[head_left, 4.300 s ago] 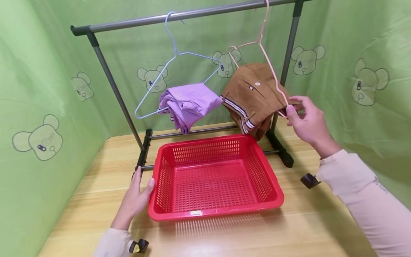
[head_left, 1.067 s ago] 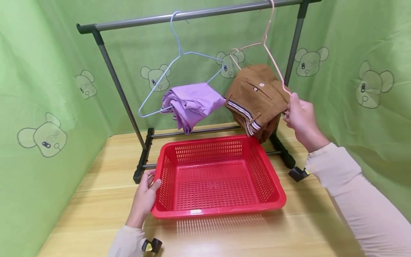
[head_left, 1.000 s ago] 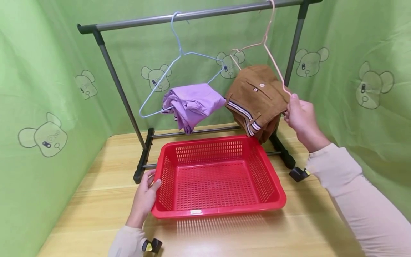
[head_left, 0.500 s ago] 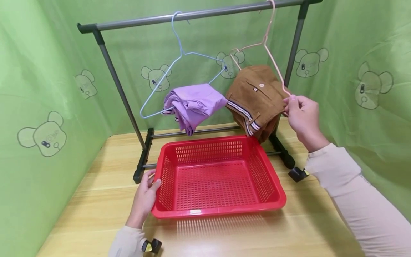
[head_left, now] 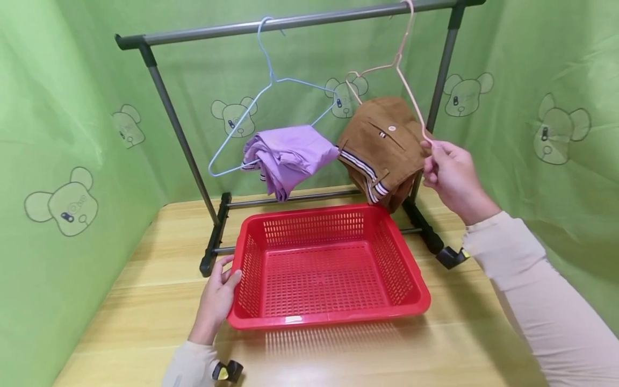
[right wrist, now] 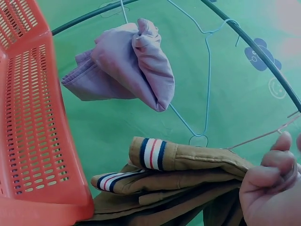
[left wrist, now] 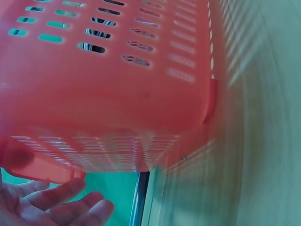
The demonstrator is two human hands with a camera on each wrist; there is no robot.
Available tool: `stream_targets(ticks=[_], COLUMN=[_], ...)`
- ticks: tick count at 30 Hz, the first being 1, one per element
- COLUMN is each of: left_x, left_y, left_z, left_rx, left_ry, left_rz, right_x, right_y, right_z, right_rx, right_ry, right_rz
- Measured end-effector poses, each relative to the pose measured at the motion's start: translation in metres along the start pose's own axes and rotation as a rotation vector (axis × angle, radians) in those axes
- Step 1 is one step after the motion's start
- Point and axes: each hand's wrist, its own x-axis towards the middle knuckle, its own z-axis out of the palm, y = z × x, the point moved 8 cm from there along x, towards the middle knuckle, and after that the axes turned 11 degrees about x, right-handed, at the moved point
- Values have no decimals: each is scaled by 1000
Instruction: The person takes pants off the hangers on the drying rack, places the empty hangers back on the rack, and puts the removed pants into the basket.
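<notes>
My right hand [head_left: 453,174] pinches the lower right corner of a pink wire hanger [head_left: 412,91]. Folded over that hanger's bottom bar are brown trousers [head_left: 379,137], with a buttoned pocket and striped trim. In the right wrist view the trousers [right wrist: 188,174] hang in layers close to my hand [right wrist: 275,183]. My left hand [head_left: 216,295] is at the left rim of a red perforated basket [head_left: 329,319], thumb over the rim and fingers along its outside. Those fingers show beside the basket's wall [left wrist: 108,99] in the left wrist view.
A blue wire hanger [head_left: 232,134] with a folded purple garment [head_left: 292,153] hangs left of the trousers. Both hangers hook on the top bar of a metal rack [head_left: 309,20]. The rack's feet stand on the wooden table [head_left: 145,301]. Green curtains [head_left: 53,129] surround it.
My left hand has come up to the basket's rim from an open pose beside it. My right hand has closed on the hanger's corner and shifted slightly left lately, moving the trousers with it.
</notes>
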Motion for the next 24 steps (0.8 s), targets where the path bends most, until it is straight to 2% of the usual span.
stream_targets(ticks=[3, 9, 17, 24], left_x=[0, 1, 2, 4], left_y=[-1, -3, -6, -6], left_z=[0, 0, 1, 1], left_rx=[4, -2, 4, 11], left_ry=[2, 10, 3, 2], left_rz=[-1, -11, -12, -20], right_x=[2, 7, 9, 9], right_y=[2, 3, 2, 0], right_z=[1, 5, 6, 14], right_rx=[21, -29, 37, 3], right_ry=[-31, -62, -63, -92], right_rz=[42, 105, 55, 66])
